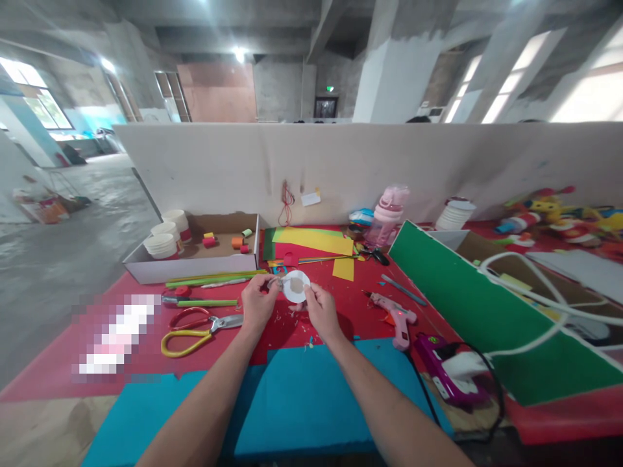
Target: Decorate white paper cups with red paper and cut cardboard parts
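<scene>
A white round disc (287,295) with a grey-brown patch in its middle is held up over the red table cover. My right hand (322,311) pinches the disc's right edge between thumb and fingers. At the left edge, the fingers of my left hand (257,303) are closed on a small greyish piece, too small to name. Left of my hands lie scissors (187,344) with one red and one yellow handle. A pink hot glue gun (396,314) with a lit red light rests to the right. Small scraps are scattered below the disc.
A shallow box (195,269) with white paper cups and small coloured rolls stands at the left. Coloured paper sheets (311,243) lie behind my hands. A green-sided box (467,305) and a purple power strip (445,373) with cables are at the right. Blue sheeting (302,402) covers the front.
</scene>
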Tool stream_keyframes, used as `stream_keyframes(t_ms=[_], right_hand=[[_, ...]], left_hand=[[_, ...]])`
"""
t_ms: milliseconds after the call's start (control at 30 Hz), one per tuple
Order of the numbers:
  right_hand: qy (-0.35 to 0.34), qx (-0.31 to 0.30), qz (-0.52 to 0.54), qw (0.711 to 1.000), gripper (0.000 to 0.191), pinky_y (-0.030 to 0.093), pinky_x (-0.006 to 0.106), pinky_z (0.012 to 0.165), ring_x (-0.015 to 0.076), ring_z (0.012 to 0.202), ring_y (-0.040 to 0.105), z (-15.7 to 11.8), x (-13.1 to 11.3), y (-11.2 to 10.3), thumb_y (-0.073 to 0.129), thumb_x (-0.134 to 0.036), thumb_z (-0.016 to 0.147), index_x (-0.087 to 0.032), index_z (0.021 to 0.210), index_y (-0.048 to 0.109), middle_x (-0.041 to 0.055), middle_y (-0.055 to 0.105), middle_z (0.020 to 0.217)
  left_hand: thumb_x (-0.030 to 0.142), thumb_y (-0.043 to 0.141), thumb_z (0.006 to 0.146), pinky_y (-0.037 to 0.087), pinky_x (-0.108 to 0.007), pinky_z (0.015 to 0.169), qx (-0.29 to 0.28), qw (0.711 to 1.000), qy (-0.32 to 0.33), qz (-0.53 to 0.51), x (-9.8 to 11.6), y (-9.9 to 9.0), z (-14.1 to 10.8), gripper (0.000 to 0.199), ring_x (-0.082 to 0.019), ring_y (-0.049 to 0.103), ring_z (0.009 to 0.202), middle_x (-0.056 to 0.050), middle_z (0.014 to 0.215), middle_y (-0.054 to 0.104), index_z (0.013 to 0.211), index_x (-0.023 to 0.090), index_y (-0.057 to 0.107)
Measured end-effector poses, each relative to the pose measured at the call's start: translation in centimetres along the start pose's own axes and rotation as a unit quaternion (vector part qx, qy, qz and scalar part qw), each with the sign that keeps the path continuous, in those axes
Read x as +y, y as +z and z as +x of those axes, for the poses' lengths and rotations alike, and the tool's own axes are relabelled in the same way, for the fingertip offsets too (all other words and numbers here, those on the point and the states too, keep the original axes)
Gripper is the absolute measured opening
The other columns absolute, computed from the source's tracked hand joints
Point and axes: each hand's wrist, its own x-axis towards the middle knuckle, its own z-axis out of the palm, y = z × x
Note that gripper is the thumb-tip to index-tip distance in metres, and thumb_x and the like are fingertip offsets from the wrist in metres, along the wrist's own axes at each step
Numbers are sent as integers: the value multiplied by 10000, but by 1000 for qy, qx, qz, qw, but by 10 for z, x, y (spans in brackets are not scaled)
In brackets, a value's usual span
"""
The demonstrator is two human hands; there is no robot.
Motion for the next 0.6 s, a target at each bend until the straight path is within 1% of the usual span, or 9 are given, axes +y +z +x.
stream_keyframes(t_ms=[100, 233, 367, 500, 567, 600], right_hand=[[-5, 14, -13, 1000, 367, 467, 255, 542, 179, 539, 634, 2, 1, -3, 372, -489, 914, -190, 809, 558, 8, 613, 552], [-10, 49, -51, 997, 366, 447, 246, 548, 182, 557, 640, 4, -1, -7, 365, -456, 917, -182, 773, 560, 21, 640, 569], [-16, 76, -86, 993, 362, 418, 235, 541, 168, 544, 609, 6, -1, -10, 362, -427, 914, -185, 709, 536, 20, 630, 559], [-25, 112, -111, 987, 375, 396, 232, 529, 159, 553, 570, 9, 1, -14, 378, -439, 904, -195, 644, 493, 21, 607, 572], [-19, 111, -86, 990, 378, 414, 236, 539, 165, 566, 581, 10, 2, -15, 372, -459, 907, -193, 679, 514, 22, 613, 587], [-13, 103, -65, 992, 381, 429, 241, 551, 169, 573, 593, 10, 3, -15, 365, -470, 910, -190, 715, 533, 23, 620, 594]], left_hand=[[221, 585, 772, 439, -206, 616, -13, 1000, 19, 1, 1, 0, -1, 87, -103, 544, 633, 1, 708, 640, 785, 168, 653], [189, 578, 771, 433, -206, 622, -52, 997, 48, -13, 6, 3, -5, 69, -102, 537, 637, 3, 704, 628, 770, 173, 645], [161, 572, 761, 431, -202, 598, -112, 991, 58, -49, 14, 8, -12, 76, -99, 531, 613, 3, 699, 627, 768, 169, 647], [158, 566, 766, 431, -205, 592, -177, 979, 73, -71, 20, 12, -17, 97, -105, 539, 616, -2, 699, 634, 766, 173, 663], [168, 562, 776, 431, -205, 575, -180, 979, 60, -71, 18, 12, -16, 107, -105, 540, 596, -1, 689, 640, 793, 173, 668], [175, 558, 784, 436, -207, 573, -168, 982, 47, -66, 15, 11, -15, 115, -108, 546, 593, -2, 692, 648, 814, 175, 669]])
